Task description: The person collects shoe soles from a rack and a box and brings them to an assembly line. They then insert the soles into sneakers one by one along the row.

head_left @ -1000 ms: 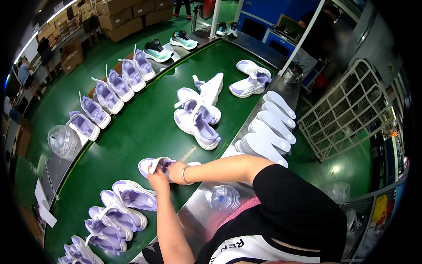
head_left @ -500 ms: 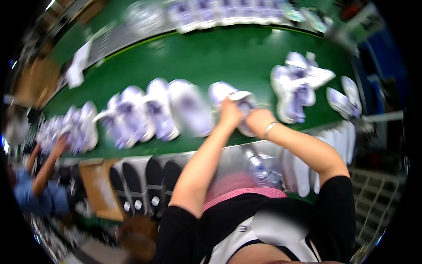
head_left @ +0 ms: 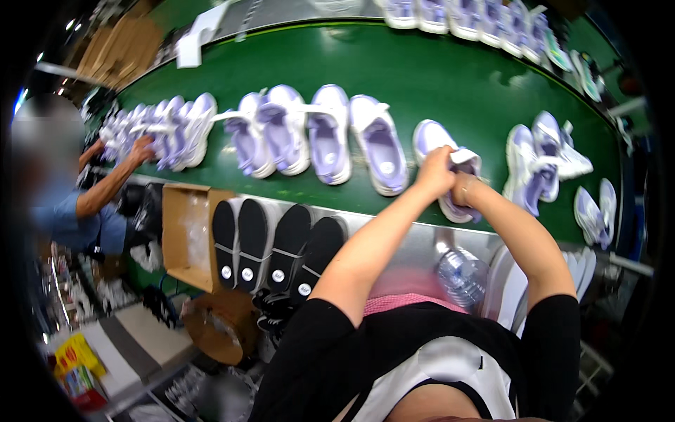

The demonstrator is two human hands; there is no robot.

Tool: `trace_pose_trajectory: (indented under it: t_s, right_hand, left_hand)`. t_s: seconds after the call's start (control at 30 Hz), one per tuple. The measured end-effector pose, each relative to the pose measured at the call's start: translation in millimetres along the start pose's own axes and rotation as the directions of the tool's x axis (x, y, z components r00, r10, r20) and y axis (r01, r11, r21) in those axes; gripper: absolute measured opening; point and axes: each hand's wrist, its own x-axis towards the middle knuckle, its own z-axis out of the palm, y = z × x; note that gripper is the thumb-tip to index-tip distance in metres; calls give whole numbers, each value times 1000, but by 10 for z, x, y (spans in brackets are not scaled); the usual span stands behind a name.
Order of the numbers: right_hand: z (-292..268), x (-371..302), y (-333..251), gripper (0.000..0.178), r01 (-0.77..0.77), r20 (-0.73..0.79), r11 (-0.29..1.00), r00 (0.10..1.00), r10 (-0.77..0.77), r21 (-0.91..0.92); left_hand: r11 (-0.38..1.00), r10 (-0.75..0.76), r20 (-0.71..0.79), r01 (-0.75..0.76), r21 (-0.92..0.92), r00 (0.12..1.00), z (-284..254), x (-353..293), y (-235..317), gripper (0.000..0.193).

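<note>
A white and lilac shoe (head_left: 433, 135) lies on the green table below my two hands, toe pointing away from me. My left hand (head_left: 437, 170) is closed on the shoe's upper, beside its raised white strap (head_left: 465, 157). Down in the shoe's opening is my right hand (head_left: 463, 190), its fingers hidden inside. To the left, a matching shoe (head_left: 380, 144) stands with its opening showing a lilac insole. More such shoes (head_left: 329, 133) continue the row leftward. On the right, several similar shoes (head_left: 540, 162) sit in a loose cluster.
The green table (head_left: 281, 60) runs across the view. Black insoles (head_left: 287, 246), a clear plastic bottle (head_left: 460, 278) and white insoles (head_left: 500, 281) line the near ledge. At left, a co-worker's arm (head_left: 105, 186) reaches to other shoes. More shoes (head_left: 464, 17) line the far shelf.
The view has shifted, so the table contents appear farther right. Both hands stay at the same shoe; my right hand sits deeper in its opening.
</note>
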Motion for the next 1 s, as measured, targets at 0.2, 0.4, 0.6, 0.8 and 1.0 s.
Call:
trace_pose_trajectory:
  t_s: [0.2, 0.4, 0.6, 0.8, 1.0]
  right_hand:
    - [-177, -10, -103, 39, -360, 124, 809, 931, 343, 465]
    - [-426, -532, -244, 32, -226, 88, 960, 973, 214, 168]
    - [112, -546, -232, 34, -119, -94, 962, 985, 146, 246]
    - [205, -563, -335, 28, -40, -316, 972, 942, 115, 233]
    - [332, -1153, -100, 35, 400, -867, 794, 398, 299, 458]
  left_hand:
    - [1000, 26, -47, -26, 16, 999, 11, 27, -1, 40]
    - [1000, 19, -51, -20, -11, 999, 9, 45, -17, 40]
    - [999, 39, -223, -44, -18, 974, 39, -44, 42, 30]
    - [995, 83, -256, -66, 74, 963, 78, -125, -99, 28]
    - [975, -24, -182, 63, 213, 983, -320, 16, 121, 17]
